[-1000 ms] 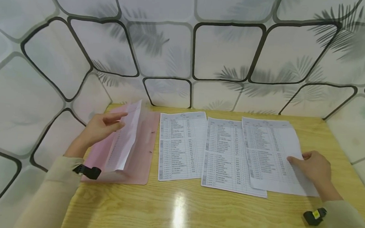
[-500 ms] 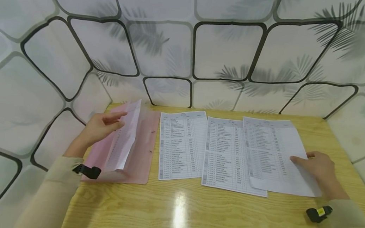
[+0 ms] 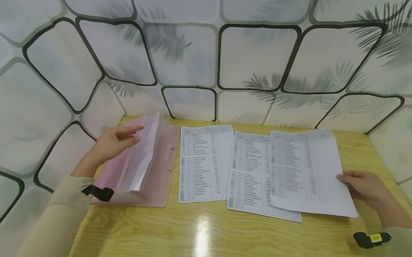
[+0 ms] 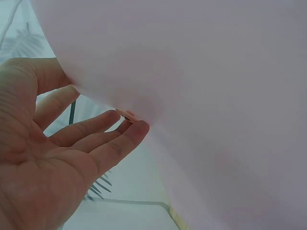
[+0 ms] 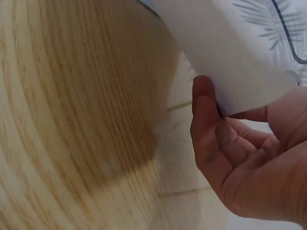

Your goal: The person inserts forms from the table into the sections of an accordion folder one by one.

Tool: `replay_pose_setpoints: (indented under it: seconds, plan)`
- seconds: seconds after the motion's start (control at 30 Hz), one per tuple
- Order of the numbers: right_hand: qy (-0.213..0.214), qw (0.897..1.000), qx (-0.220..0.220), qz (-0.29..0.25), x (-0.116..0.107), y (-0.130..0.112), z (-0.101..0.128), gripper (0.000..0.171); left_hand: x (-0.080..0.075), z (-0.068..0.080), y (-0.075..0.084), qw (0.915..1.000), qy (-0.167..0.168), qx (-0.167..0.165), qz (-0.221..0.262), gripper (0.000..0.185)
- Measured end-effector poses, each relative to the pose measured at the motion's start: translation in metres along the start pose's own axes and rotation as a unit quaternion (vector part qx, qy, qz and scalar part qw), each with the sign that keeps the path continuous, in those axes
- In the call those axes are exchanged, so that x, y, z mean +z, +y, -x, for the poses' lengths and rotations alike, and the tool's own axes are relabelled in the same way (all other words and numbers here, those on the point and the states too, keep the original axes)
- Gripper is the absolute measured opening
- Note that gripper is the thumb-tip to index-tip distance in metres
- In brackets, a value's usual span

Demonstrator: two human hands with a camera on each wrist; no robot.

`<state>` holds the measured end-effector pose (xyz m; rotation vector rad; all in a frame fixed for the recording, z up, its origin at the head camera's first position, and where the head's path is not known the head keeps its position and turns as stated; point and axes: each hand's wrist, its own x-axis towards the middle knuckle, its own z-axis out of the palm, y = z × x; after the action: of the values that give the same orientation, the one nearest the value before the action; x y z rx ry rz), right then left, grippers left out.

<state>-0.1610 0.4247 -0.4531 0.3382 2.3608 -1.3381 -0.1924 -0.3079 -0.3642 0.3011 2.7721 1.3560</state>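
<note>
A pink folder [image 3: 167, 169] lies spread at the left of the table, with a printed sheet [image 3: 144, 160] standing half raised inside it. My left hand [image 3: 117, 142] holds the edge of this raised sheet; the left wrist view shows fingertips on both sides of a pale pinkish edge [image 4: 216, 105]. At the far right, my right hand [image 3: 364, 189] pinches the right edge of a printed paper sheet [image 3: 303, 171], lifted and slightly bowed. In the right wrist view the thumb and curled fingers grip the paper's edge [image 5: 225, 62]. This sheet overlaps a second printed sheet [image 3: 249, 171].
Another printed sheet [image 3: 205, 164] lies flat between the folder and the overlapped sheet. The wooden table [image 3: 169, 237] meets patterned walls [image 3: 254, 56] at the back and on both sides.
The right hand has moved to the right while keeping its pinch, and its sheet has lifted, its lower edge rising and shifting left. The left hand and the folder stay as they were.
</note>
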Motion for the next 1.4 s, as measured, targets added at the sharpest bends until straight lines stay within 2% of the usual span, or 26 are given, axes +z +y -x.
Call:
replay_pose_setpoints:
  seconds: [0.27,0.47,0.83,1.4]
  plan:
    - [-0.022,0.998,-0.025,-0.057,0.007,-0.011,-0.003,0.072,-0.001,0.0,0.001,1.0,0.001,0.003,-0.006,0.045]
    - [-0.029,0.997,-0.035,-0.06,0.019,-0.023,-0.006,0.081,-0.001,0.001,0.0,0.9999,0.004,0.002,-0.012,0.045]
    - [-0.049,0.993,-0.053,-0.089,0.047,-0.042,-0.013,0.067,-0.002,0.002,0.001,0.9999,0.007,0.003,-0.012,0.044]
    - [-0.076,0.988,-0.075,-0.114,0.092,-0.084,-0.026,0.063,-0.003,0.001,0.002,0.9999,0.007,0.008,-0.011,0.044]
